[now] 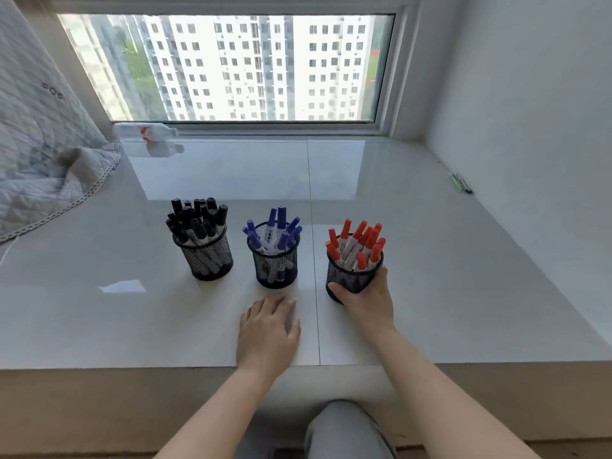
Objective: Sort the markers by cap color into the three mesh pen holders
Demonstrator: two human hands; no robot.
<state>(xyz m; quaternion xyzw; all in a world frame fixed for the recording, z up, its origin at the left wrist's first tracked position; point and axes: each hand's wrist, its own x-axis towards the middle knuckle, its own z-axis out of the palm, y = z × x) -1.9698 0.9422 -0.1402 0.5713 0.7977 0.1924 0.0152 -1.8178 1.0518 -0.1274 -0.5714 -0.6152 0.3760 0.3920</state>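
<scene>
Three mesh holders in a row on the white sill (430, 260): black-capped markers (195, 220), blue-capped markers (275, 231), red-capped markers (359, 241). Right hand (366, 298) grips the red holder (351, 276); left hand (268, 329) rests flat just before the blue holder (276, 268).

window: wide window (228, 66) at the back, pale high-rise blocks outside
bottle: clear plastic bottle (145, 131) with a red-and-white label, lying on its side against the window frame
quilt: grey quilted blanket (39, 140) with a stitched edge, draped over the left rear of the tabletop (430, 260)
pens: two or three thin pens (460, 183), green and dark, lying by the right wall (530, 111)
tabletop: glossy white, reflecting the window
</scene>
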